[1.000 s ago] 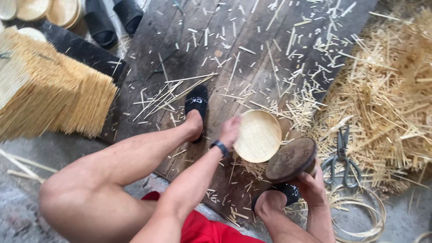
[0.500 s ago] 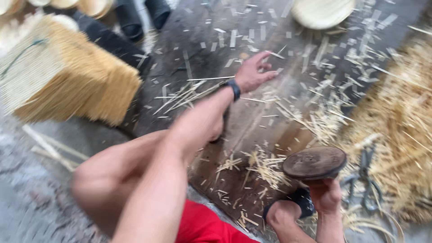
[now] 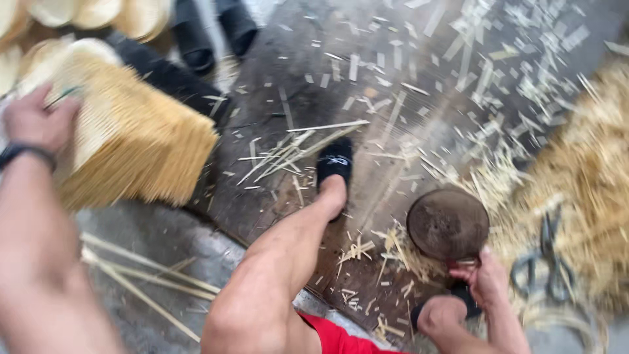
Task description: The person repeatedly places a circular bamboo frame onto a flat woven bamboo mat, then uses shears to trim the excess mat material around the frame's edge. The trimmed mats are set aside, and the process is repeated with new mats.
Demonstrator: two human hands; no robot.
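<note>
Gripped dark round mold point(image 3: 448, 224) at near rim w/ right hand point(image 3: 483, 278), fingers closed. Left hand point(image 3: 36, 121), far left of mold, pinched thin strip at stick bundle point(image 3: 131, 134) edge.

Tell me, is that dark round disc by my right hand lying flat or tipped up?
Tipped up. The dark round disc faces the camera, and the right hand grips its lower edge.

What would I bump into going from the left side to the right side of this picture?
left hand → bundle of pale thin sticks → black sandal → dark round mould → right hand → shears → heap of straw shavings
</note>
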